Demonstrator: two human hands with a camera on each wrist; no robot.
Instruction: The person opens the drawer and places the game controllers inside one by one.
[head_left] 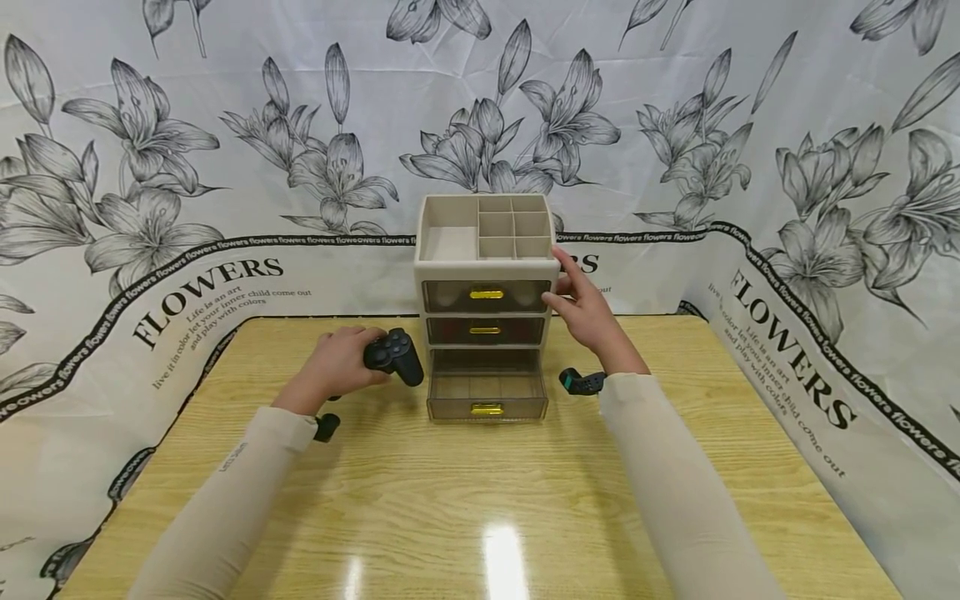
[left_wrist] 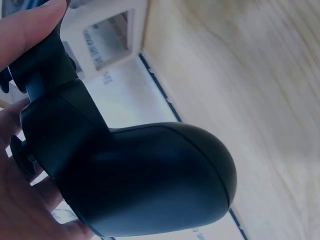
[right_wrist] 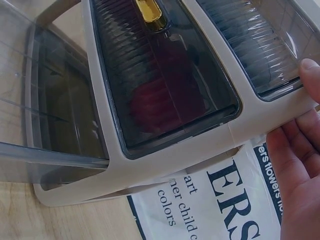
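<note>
My left hand holds a black game controller just left of the drawer organizer. In the left wrist view, the thumb lies over the controller and the fingers curl beneath it; one rounded grip points away from the hand. At the organizer's upper right edge, my right hand grips the cabinet, thumb on the front by the top drawer, fingers along the side. The bottom drawer is pulled out, its divided inside bare. The middle drawer is closed, with something dark red showing through it.
The organizer's top tray has one large and several small compartments. Behind the wooden table hangs a white flower-printed cloth. Black wrist devices, one beside the right wrist, hang close over the tabletop.
</note>
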